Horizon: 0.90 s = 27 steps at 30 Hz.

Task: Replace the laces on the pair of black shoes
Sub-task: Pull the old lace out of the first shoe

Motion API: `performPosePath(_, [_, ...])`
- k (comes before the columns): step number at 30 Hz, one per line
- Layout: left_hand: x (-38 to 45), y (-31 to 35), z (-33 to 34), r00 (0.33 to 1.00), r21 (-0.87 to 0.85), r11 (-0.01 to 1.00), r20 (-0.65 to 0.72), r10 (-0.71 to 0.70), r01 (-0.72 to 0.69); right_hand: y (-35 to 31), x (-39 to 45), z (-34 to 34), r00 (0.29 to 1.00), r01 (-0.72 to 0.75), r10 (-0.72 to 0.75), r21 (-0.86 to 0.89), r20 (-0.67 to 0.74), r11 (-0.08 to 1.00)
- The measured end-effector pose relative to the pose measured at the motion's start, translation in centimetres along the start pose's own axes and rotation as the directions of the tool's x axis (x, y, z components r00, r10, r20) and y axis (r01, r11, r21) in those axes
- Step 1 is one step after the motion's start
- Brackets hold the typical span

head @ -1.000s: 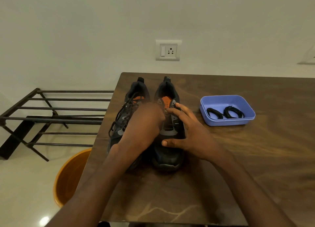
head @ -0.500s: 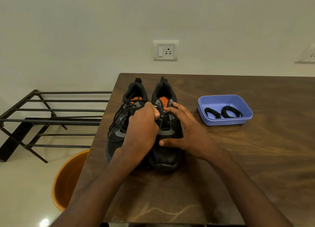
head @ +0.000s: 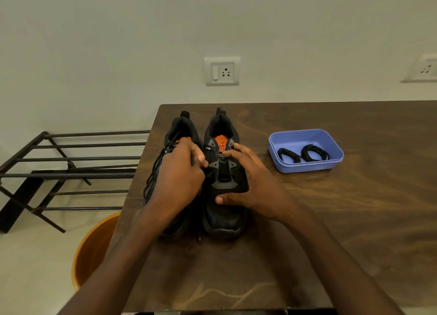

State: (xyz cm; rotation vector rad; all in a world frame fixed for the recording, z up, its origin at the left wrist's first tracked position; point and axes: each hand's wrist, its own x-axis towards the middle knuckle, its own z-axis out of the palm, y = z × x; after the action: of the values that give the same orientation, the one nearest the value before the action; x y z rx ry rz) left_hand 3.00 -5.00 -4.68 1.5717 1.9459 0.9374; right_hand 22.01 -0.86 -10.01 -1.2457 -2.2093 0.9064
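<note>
My left hand (head: pixel 177 175) is curled over the left shoe (head: pixel 176 135), the fingers bunched together near the lace (head: pixel 155 165) that hangs loose down that shoe's outer side; I cannot tell whether they actually pinch the lace or only press the shoe. My right hand (head: pixel 250 184) rests on the right shoe (head: pixel 222 173), fingers spread apart and fairly straight, fingertips (head: pixel 227 152) near the orange tongue, thumb (head: pixel 224 199) lying across the toe part. This shoe shows bare eyelets with almost no lace left in them. Both shoes stand side by side, touching, toes toward me, near the left edge of the brown table (head: pixel 331 232). To their right, apart from them, a blue tray (head: pixel 305 137) holds two coiled black laces (head: pixel 303 154). Beyond the table's left edge are an orange bucket (head: pixel 92 248) on the floor and a black metal rack (head: pixel 71 168). A wall socket (head: pixel 222 71) sits above the shoes.
</note>
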Motion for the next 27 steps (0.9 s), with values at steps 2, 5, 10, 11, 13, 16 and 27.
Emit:
performPosePath(2, [0.0,0.0,-0.8,0.995,0.116,0.99,0.065,0.075,-0.082,0.1,0.1,0.2,1.0,0.01,-0.01,-0.003,-0.027,1.0])
performPosePath(5, [0.0,0.0,-2.3,0.978,0.155,0.979,0.182,0.103,-0.132,-0.1,0.1,0.9,0.989,0.041,-0.04,0.004,-0.14,0.999])
performPosePath(10, [-0.2,-0.1,-2.3,0.965,0.314,0.915,0.15,0.216,-0.253,-1.1,0.4,1.8,0.903,0.109,-0.119,-0.046,-0.413,0.993])
performPosePath(11, [-0.1,-0.3,-1.9,0.953,0.337,0.892,0.12,0.277,-0.302,-1.4,0.4,1.9,0.892,0.095,-0.127,-0.096,-0.435,0.991])
performPosePath(13, [0.2,-0.7,-1.3,0.915,0.338,0.855,0.058,0.399,-0.394,-1.8,0.4,2.2,0.9,0.012,-0.114,-0.239,-0.421,0.971])
performPosePath(16, [0.8,-1.1,-0.6,0.889,0.317,0.833,0.1,0.446,-0.453,-2.6,0.3,2.8,0.944,-0.07,-0.068,-0.395,-0.324,0.916])
performPosePath(27, [1.6,-2.2,0.1,0.876,0.419,0.798,0.405,0.263,-0.433,-3.1,-0.2,2.1,0.832,-0.132,0.123,0.023,-0.541,0.991])
